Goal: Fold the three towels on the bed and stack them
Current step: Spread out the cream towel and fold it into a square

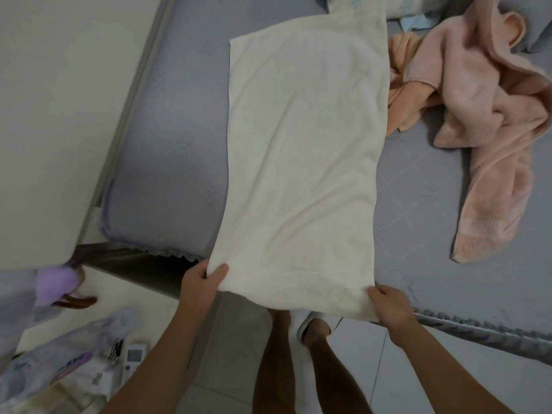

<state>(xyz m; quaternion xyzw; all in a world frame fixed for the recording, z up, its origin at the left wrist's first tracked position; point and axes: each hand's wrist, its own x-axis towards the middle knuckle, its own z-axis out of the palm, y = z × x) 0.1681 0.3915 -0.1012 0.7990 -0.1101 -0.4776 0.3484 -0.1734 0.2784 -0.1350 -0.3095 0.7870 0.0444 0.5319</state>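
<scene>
1. Head view: white towel (304, 162) lies stretched lengthwise on the grey bed (167, 121), its near edge hanging just past the bed's front edge.
2. I see the left hand (198, 283) pinching the near-left corner, thumb on top and fingers curled under; the right hand (388, 307) grips the near-right corner the same way.
3. Pink towel (490, 115) lies crumpled to the right of the white one, and an orange towel (398, 82) sits between them, partly tucked under both.
4. I judge the white towel light, soft and limp, with a fluffy terry nap; it will sag wherever it is unsupported.
5. Corners are the best hold, I think, to carry the near edge over to the far edge.
6. Bed cover looks quilted, so I expect some drag.
</scene>
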